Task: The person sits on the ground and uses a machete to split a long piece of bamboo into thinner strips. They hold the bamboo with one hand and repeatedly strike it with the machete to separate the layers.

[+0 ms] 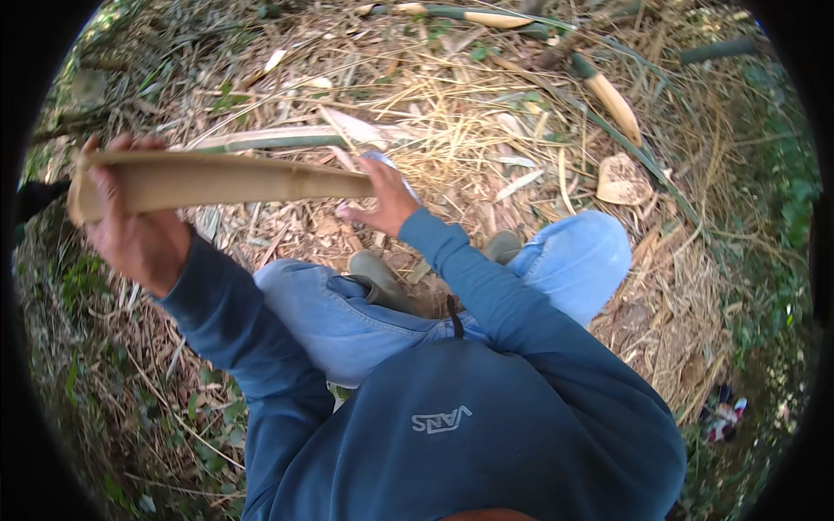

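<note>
A long, pale, trough-shaped piece of split bamboo is held up crosswise in front of me, its wide end at the left. My left hand grips that wide end, the thumb over its face and the other fingertips showing beyond the far edge. At the narrower right end is my right hand, its fingers against the bamboo and its thumb stretched out below. Something thin, shiny and bluish-white shows along the far side of this hand; its kind is mostly hidden.
I squat in jeans and boots on ground strewn with shavings and dry leaves. A green bamboo length lies beyond the held piece. Partly peeled bamboo and a pale wood chunk lie at the right. Green plants edge both sides.
</note>
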### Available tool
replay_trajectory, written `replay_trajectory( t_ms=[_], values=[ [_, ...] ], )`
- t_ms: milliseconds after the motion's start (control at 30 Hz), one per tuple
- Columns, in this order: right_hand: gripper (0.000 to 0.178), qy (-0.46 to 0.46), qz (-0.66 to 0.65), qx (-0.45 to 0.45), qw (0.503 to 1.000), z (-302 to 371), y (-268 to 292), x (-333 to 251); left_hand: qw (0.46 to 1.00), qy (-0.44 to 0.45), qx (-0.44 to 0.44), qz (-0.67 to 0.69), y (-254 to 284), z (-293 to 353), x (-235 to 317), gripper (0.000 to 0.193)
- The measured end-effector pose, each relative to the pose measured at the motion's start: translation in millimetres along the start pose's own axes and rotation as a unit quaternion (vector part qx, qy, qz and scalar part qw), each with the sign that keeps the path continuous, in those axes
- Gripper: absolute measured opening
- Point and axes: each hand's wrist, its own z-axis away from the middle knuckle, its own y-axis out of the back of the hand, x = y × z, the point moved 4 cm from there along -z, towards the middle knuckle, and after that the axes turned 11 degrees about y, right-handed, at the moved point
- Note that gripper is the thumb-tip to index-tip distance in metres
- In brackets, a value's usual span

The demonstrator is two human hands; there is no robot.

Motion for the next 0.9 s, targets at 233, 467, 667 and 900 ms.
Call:
replay_trajectory(
  t_ms=[233, 467, 667, 900],
  values=[
    [0.084, 0.015, 0.112, 0.039, 0.993, -17.5, 44.9, 1.5, 0.977, 0.109, 0.072, 0.169, 105.9, -34.6, -60.5, 0.041],
    [0.062, -0.074, -0.127, -0.032, 0.989, -27.0, 66.7, -49.1, 0.958, 0.222, 0.149, 0.1, 23.8, -36.3, -85.2, 0.099],
    [0.064, -0.082, -0.233, -0.093, 0.965, -33.3, 46.2, -68.2, 0.935, 0.338, 0.037, 0.104, -1.3, -23.0, -113.6, 0.068],
    [0.059, -0.062, -0.246, -0.068, 0.965, -30.8, 37.7, -61.9, 0.948, 0.318, 0.031, -0.004, -1.9, -21.1, -113.6, 0.033]
  ],
)
